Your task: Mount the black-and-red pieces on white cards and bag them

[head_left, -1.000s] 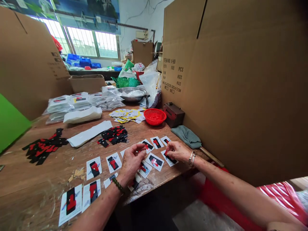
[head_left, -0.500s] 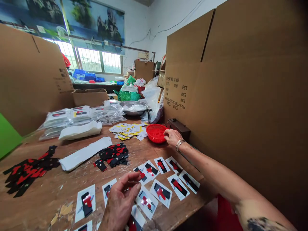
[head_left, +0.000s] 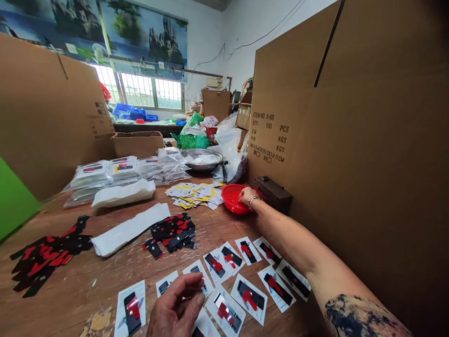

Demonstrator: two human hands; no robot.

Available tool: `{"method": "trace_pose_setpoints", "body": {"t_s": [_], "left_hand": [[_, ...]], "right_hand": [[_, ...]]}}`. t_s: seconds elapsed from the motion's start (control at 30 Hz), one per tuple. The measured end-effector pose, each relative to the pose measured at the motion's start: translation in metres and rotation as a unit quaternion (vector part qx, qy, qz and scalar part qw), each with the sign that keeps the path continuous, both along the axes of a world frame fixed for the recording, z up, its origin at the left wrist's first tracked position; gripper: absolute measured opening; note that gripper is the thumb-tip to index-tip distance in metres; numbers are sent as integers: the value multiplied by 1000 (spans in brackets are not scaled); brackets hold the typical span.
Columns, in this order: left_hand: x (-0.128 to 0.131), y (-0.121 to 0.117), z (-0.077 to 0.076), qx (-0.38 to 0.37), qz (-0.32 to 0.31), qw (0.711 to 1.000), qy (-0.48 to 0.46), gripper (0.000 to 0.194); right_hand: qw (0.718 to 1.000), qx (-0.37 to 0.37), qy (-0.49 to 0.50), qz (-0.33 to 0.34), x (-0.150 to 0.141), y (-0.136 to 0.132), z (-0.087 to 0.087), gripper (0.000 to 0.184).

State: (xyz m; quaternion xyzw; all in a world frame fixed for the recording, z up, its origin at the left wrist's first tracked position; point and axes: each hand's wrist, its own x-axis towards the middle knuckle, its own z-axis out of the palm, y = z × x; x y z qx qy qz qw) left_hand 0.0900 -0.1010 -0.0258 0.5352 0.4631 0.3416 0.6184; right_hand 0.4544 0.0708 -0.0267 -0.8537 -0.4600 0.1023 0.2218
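With right hand [head_left: 247, 196], reached to red basket [head_left: 231, 207], with fingertips bent down inside its rim. Could not tell open from shut, nor see anything in grasp. Held left hand [head_left: 177, 306] low over the near cards, half-curled, with a narrow gap between thumb and index finger and nothing visible in it.

Laid out on desk [head_left: 115, 276] in rough rows: white cards, mostly bearing red-and-black pieces. On far-right card: black strip [head_left: 293, 281], long axis slanted from upper left to lower right, no red seen. Just left of it: red-and-black piece [head_left: 278, 287], same slant. Further left, ahead of left hand: red-tongued piece [head_left: 249, 297], also slanted, with tongue pointed lower right. On near-left card: upright-lying piece [head_left: 132, 311], long axis running nearly far to near, with red part across its middle.

Heaped beyond the cards: middle pile [head_left: 171, 233] of black and red pieces, pointed every way. At left: larger left pile [head_left: 51, 255], also mixed. Between and behind: white sheets [head_left: 131, 229], long axis rising to the right. Beside the basket: yellow-and-white cards [head_left: 194, 194] on its left, dark box [head_left: 275, 193] on its right, near big carton [head_left: 351, 150].
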Motion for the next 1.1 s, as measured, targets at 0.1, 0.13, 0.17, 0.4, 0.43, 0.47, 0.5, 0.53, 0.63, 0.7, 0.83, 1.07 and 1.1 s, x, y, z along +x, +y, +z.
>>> {"method": "trace_pose_setpoints", "body": {"t_s": [0.1,0.13,0.17,0.4,0.43,0.47,0.5,0.53,0.63,0.7,0.83,1.07,1.1], "left_hand": [[-1,0,-2,3,-4,1000,0,51],[-1,0,-2,5,-7,1000,0,51],[-1,0,-2,7,-9,1000,0,51],[-1,0,-2,16,-21,1000,-4,50],[-1,-1,-2,19,-23,1000,-4,50],[-1,-1,-2,23,-25,999,-4,49],[-1,-2,-2,27,-26,999,-5,49],[-1,-3,-2,31,-26,999,-5,48],[0,-6,1,42,-27,999,-5,47],[1,-9,5,48,-26,999,1,48],[-3,-15,10,81,8,996,20,47],[-10,-25,12,97,20,995,33,47],[-9,-28,13,94,16,995,34,47]], "right_hand": [[998,36,46,-12,1,-1,1,10],[997,47,63,-14,0,-2,1,10],[995,59,80,-15,-1,-3,2,9],[979,150,128,-40,4,-15,9,10],[977,159,134,-42,6,-17,10,12],[975,166,141,-43,6,-19,10,15],[973,172,150,-41,7,-21,11,19],[970,177,160,-37,6,-22,12,23],[965,186,184,-18,3,-26,18,26],[963,186,197,3,2,-33,25,25],[959,142,234,77,7,-70,42,28],[939,-78,262,210,15,-192,36,12],[938,-110,241,222,14,-206,32,10]]}}
